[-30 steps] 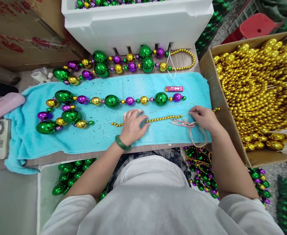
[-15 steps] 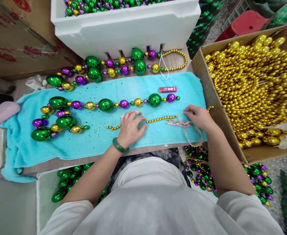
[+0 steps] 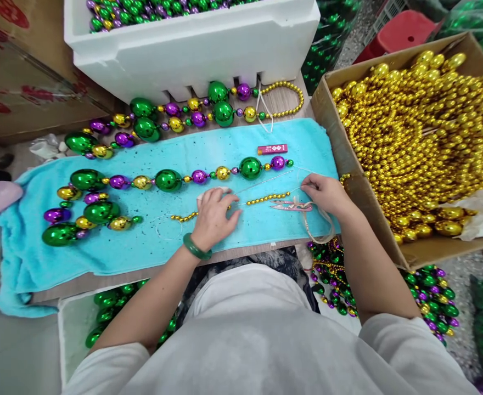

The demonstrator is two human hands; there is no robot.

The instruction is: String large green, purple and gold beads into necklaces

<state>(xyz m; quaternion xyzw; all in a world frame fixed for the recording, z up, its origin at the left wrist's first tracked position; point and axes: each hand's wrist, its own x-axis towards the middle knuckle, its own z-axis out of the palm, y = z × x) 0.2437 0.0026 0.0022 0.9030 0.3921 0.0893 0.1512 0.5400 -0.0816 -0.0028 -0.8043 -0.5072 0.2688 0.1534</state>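
Note:
My left hand (image 3: 214, 216), a green bangle on its wrist, rests palm down with fingers spread on a thin strand of small gold beads (image 3: 266, 198) lying on the turquoise towel (image 3: 151, 241). My right hand (image 3: 323, 193) is closed in a pinch at the strand's right end, on a thin thread I can barely make out. Pink thread snips (image 3: 291, 206) lie just left of my right hand. Above the strand runs a long string of big green, purple and gold balls (image 3: 168, 180), curling at the left.
A white foam box (image 3: 192, 46) of mixed beads stands at the back, with a second big-ball string (image 3: 184, 112) in front of it. A cardboard box (image 3: 359, 184) of gold beads sits to the right. A pink lighter (image 3: 272, 148) lies on the towel. More beads lie below the table.
The view has shifted, so everything slides left and slightly up in the picture. Both hands keep their places on the gold strand.

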